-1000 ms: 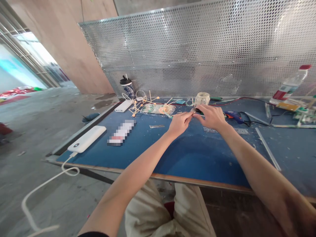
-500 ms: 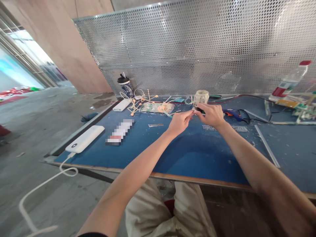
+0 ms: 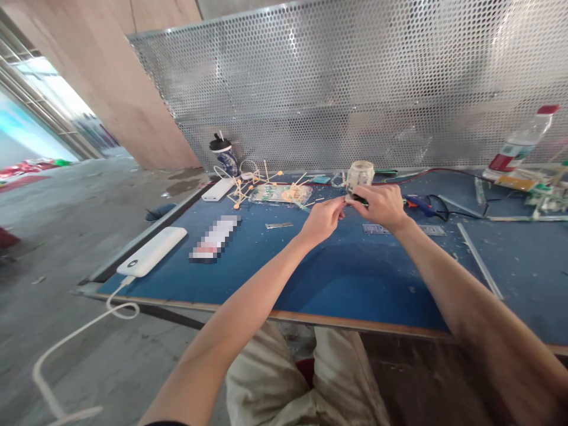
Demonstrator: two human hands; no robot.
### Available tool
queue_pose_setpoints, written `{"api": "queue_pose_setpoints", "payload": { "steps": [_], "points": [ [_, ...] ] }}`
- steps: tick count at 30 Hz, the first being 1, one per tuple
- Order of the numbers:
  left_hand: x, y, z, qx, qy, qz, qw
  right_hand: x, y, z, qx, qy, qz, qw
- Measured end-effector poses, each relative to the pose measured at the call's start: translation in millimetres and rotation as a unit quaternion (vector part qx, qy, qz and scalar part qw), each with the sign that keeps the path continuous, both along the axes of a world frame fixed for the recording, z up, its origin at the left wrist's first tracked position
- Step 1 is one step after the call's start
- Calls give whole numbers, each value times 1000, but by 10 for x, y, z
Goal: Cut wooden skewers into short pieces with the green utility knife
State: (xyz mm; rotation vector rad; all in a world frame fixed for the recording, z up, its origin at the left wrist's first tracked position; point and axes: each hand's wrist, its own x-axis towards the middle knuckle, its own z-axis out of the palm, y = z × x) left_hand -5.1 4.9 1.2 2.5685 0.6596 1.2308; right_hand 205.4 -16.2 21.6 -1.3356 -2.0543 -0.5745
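Note:
Over the blue table [image 3: 266, 269], my left hand [image 3: 325, 220] is closed in a pinch on a small pale piece, too small to make out. Close to its right, my right hand [image 3: 382, 206] is closed around a dark object that shows only partly between thumb and fingers. The fingertips of both hands nearly meet at the pale piece. Just behind my right hand stands a cloudy jar [image 3: 360, 173]. A blue glue gun [image 3: 421, 205] lies to the right of that hand, and a flat metal strip [image 3: 278, 225] lies to the left.
White power banks [image 3: 153, 251] and a blurred-out flat object [image 3: 215, 238] lie at the left. A cup [image 3: 224, 154], a stick model [image 3: 242, 192] and a plastic packet [image 3: 275, 193] are at the back. A bottle [image 3: 519, 148] stands back right, near a long strip [image 3: 479, 260].
My right hand has shifted slightly to the right, and my left hand slightly to the left. A little more of the pale piece shows between them.

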Motion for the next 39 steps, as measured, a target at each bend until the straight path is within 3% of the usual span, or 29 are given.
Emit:
{"api": "queue_pose_setpoints", "payload": {
  "steps": [12,39],
  "points": [
    [39,-24,15,-10,-21,-18,1000,-44,-26,-37,7,67,6,998],
    [20,15,2,-4,-12,-31,999,-62,-9,-51,9,55,24,998]
  ]
}}
